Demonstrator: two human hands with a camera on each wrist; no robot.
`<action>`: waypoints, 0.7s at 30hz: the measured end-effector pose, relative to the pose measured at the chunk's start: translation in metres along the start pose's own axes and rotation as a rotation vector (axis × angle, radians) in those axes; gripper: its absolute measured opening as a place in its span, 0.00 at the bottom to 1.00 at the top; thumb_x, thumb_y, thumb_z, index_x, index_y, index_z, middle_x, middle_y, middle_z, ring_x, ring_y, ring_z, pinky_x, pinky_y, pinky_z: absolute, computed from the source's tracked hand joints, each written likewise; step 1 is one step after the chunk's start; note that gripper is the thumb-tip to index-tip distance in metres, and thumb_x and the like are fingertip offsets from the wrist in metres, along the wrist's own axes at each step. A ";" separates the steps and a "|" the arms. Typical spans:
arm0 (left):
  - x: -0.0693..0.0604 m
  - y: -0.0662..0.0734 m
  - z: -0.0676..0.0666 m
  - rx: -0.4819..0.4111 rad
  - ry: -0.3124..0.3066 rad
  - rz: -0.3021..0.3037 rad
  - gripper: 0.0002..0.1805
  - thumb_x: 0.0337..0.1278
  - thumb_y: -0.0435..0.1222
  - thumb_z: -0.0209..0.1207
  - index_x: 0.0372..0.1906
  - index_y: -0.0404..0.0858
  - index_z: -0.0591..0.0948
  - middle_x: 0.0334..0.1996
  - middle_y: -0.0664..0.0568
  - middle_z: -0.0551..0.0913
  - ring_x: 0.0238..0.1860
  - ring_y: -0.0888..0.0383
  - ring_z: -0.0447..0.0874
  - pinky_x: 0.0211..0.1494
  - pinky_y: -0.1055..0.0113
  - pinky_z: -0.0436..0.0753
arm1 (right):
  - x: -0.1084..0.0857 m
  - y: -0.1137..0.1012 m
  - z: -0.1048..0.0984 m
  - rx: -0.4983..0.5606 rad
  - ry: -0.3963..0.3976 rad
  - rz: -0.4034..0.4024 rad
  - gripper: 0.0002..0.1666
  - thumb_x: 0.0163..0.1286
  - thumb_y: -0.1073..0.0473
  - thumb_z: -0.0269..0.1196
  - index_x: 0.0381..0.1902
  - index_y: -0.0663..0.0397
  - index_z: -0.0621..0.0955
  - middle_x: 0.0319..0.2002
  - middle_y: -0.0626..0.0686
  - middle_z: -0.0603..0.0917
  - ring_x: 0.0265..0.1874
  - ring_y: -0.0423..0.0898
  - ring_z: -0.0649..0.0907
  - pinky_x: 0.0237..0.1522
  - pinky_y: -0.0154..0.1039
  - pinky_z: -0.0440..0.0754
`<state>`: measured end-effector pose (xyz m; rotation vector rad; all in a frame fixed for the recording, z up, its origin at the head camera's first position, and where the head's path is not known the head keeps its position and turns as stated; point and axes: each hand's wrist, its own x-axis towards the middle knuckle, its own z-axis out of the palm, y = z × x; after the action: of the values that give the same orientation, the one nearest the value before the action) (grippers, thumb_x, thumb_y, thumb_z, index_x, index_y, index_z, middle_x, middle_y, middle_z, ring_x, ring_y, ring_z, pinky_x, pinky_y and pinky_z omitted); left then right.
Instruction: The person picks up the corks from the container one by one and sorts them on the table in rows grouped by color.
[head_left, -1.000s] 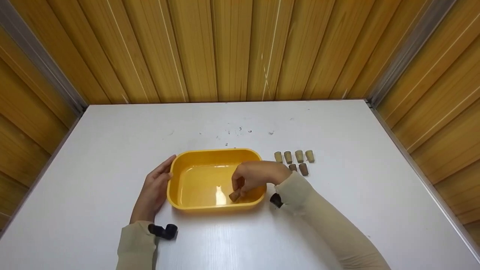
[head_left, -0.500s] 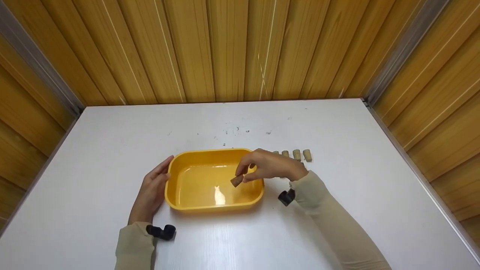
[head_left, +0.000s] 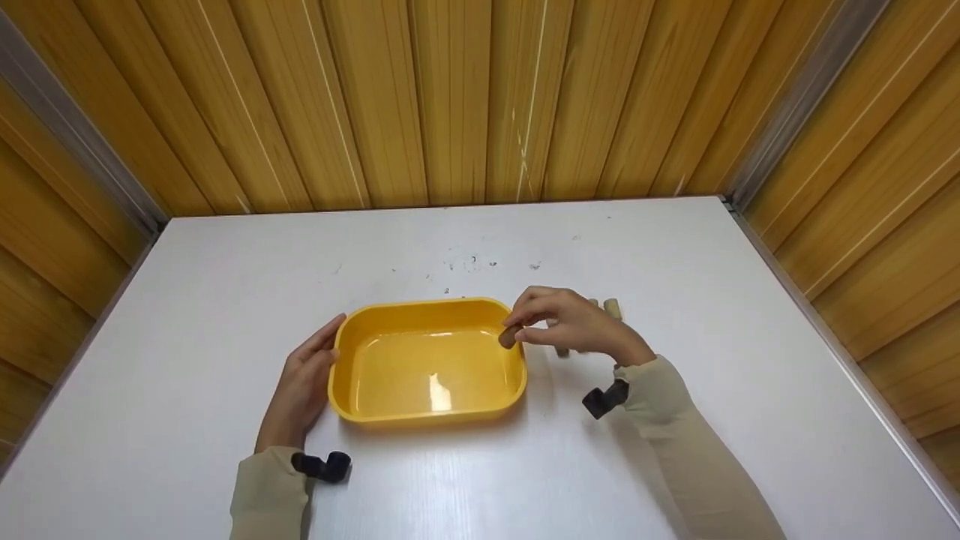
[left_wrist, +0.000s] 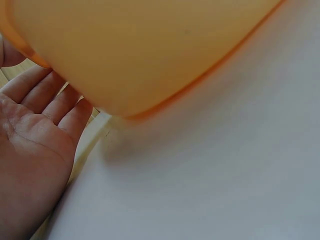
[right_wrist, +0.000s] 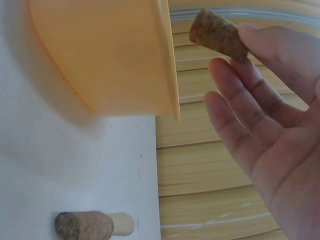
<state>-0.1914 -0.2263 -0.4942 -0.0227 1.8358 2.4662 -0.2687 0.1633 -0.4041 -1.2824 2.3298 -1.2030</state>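
My right hand [head_left: 577, 322] pinches a brown cork stopper [head_left: 508, 337] between thumb and fingertips, just above the right rim of a yellow plastic tub [head_left: 427, 415]. In the right wrist view the held cork [right_wrist: 217, 36] is tilted and apart from the tub's outer wall [right_wrist: 110, 55]. My left hand [head_left: 301, 379] rests against the tub's left side, with extended fingers [left_wrist: 47, 97] touching it near the rim. The visible floor of the tub has nothing on it but a bright reflection.
Pale corks [head_left: 613, 308] and brown corks [head_left: 562, 351] lie on the white table [head_left: 435, 487] right of the tub, partly hidden by my right hand. A wood-patterned panel wall [head_left: 450, 97] rises behind the table. Small dark marks dot the tabletop beyond the tub.
My right hand has lifted the brown cork from low inside the tub and carried it up and right to the right rim. The left hand stays at the tub's left side.
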 end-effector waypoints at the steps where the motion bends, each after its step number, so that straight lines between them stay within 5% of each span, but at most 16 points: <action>1: 0.000 0.000 0.000 -0.002 -0.001 0.003 0.31 0.64 0.26 0.41 0.73 0.37 0.59 0.76 0.50 0.55 0.72 0.64 0.61 0.67 0.74 0.69 | -0.003 0.001 -0.001 0.019 0.019 0.014 0.13 0.66 0.60 0.62 0.46 0.57 0.85 0.44 0.54 0.82 0.46 0.44 0.81 0.52 0.40 0.82; 10: -0.001 0.000 0.000 -0.033 -0.015 0.011 0.31 0.64 0.25 0.41 0.73 0.37 0.59 0.75 0.50 0.57 0.69 0.67 0.66 0.67 0.73 0.70 | -0.034 0.019 -0.013 0.056 0.156 0.097 0.14 0.67 0.61 0.61 0.50 0.53 0.84 0.46 0.54 0.80 0.38 0.40 0.79 0.33 0.27 0.77; 21: -0.001 0.000 0.000 -0.045 -0.009 0.003 0.31 0.64 0.25 0.40 0.73 0.36 0.59 0.76 0.50 0.55 0.67 0.70 0.67 0.67 0.74 0.69 | -0.070 0.042 -0.029 -0.028 0.266 0.199 0.15 0.65 0.58 0.63 0.49 0.52 0.85 0.45 0.51 0.82 0.43 0.36 0.78 0.45 0.28 0.79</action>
<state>-0.1909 -0.2261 -0.4937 -0.0115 1.7777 2.5048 -0.2673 0.2458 -0.4296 -0.9175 2.5930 -1.3483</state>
